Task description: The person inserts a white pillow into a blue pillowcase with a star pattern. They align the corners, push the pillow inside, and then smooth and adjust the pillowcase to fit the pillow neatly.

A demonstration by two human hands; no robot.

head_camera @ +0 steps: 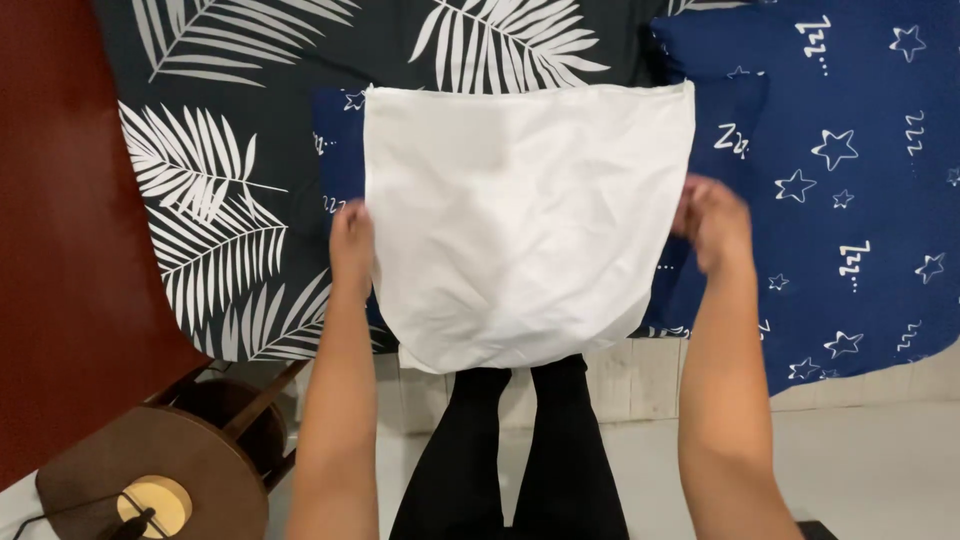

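Dark grey bedspread (250,60) with white palm-leaf print covers the left and top of the bed, one piece. Beside it on the right: one navy blanket (860,250) with white stars and sleep marks, overlapping the bedspread edge near top centre. A strip of navy fabric also shows behind the white piece on its left side; can't tell if it's the same blanket or a separate item.

One white pillowcase (525,220), held up flat over the bed between both hands, top edge straight and level, bottom sagging to a rounded edge above the knees. Looks empty and limp, wrinkled in the lower half; whether its opening is up or down, can't tell.

Two hands, well apart, one on each side edge of the pillowcase at mid height. Left hand (350,245) pinches the left edge, fingers tucked behind the cloth. Right hand (715,225) grips the right edge; it's motion-blurred, so finger detail is unclear.

Below: two legs in black trousers (510,460), standing on a pale floor (880,470) against the bed's pale wooden side.

One round brown wooden stool (170,460) lower left, with one small round yellowish lamp (155,503) on a black cable in front of it.

Red-brown wall (50,250) along the left.
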